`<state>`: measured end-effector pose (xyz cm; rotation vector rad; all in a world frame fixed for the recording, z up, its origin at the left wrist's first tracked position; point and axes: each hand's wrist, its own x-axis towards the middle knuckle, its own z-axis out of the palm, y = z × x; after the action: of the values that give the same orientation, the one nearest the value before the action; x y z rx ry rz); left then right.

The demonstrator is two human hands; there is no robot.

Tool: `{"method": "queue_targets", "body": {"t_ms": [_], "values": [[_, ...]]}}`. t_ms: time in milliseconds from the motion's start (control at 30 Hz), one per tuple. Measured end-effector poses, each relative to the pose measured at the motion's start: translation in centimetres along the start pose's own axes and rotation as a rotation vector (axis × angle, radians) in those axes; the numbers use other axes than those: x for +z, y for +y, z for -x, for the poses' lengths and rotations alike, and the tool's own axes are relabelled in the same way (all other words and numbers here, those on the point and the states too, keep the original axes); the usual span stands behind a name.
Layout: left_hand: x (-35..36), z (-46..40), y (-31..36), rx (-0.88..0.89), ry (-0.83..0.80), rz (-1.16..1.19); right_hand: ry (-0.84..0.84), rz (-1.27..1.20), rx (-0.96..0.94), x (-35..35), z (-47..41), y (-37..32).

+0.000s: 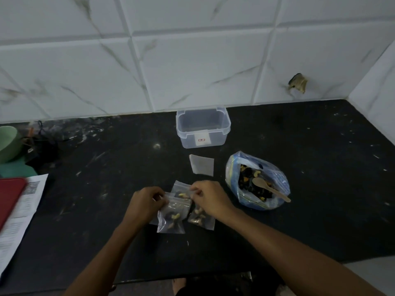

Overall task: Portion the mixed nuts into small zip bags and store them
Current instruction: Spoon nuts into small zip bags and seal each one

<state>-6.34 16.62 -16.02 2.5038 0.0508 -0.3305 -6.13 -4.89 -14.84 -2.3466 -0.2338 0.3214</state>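
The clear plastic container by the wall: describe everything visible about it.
The clear plastic container is a translucent, rounded-rectangular tub with a thick rim. It stands upright and lidless on the black counter, close to the tiled wall. A white label with a small red mark sits on its near side. It appears to hold nothing. Neither hand touches it; an empty small bag lies just in front, apart from it.

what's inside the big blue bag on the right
The big blue bag lies open with dark and yellow mixed nuts inside and a wooden spoon resting on them. What lies deeper under the nuts is hidden.
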Motion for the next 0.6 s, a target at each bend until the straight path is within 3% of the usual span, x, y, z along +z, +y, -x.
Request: {"method": "queue_targets", "body": {"t_ms": [233, 433, 600], "values": [[0.5, -2.7, 2.2, 0.094, 0.106, 0.065, 0.203, 0.098, 0.123, -6.8, 1.1, 3.7], [4.4, -7.2, 7.9, 0.466, 0.128, -0.416, 0.347, 0.069, 0.243, -8.6, 2.3, 7.0], [6.1, -9.3, 9.8, 0.425, 0.039, -0.652, 0.367, 0.110, 0.241, -9.1, 4.0, 7.6]]}}
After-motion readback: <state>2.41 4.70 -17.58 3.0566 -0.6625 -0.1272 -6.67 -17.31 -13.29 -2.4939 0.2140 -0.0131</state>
